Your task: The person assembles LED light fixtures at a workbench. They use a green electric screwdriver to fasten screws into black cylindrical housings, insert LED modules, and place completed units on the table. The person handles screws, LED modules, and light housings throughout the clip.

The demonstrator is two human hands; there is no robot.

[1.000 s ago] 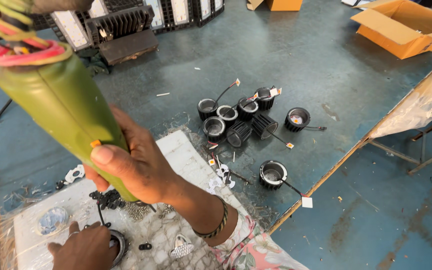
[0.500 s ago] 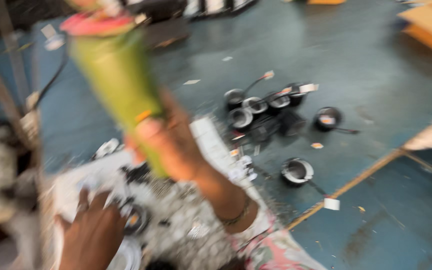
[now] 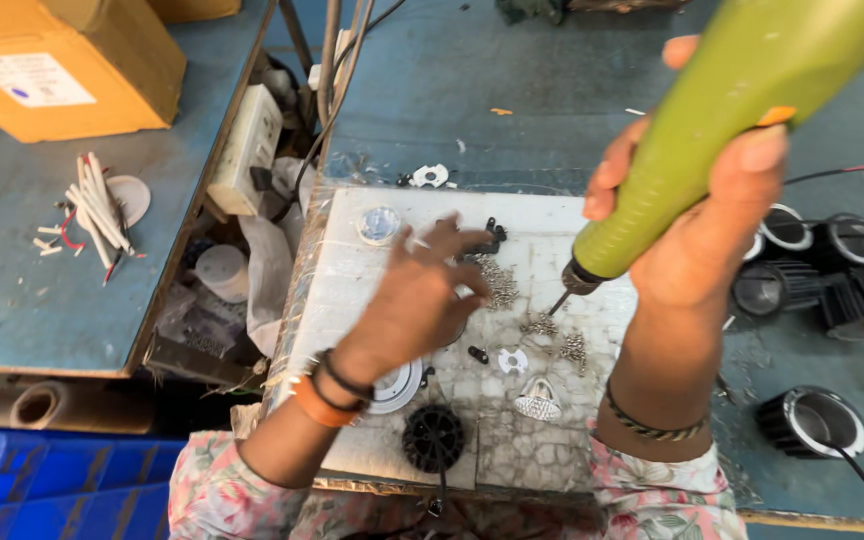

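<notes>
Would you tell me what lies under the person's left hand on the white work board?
Small silvery screws lie scattered by the left hand's fingertips, on the white board. A round white disc shows beneath the wrist. Whatever sits directly under the palm is covered.

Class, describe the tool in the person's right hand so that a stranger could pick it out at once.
Start at the white work board in the middle of the blue table. Above its right side, the right hand grips a green electric screwdriver, bit pointing down at loose screws. Nothing else here is green and cone-shaped.
</notes>
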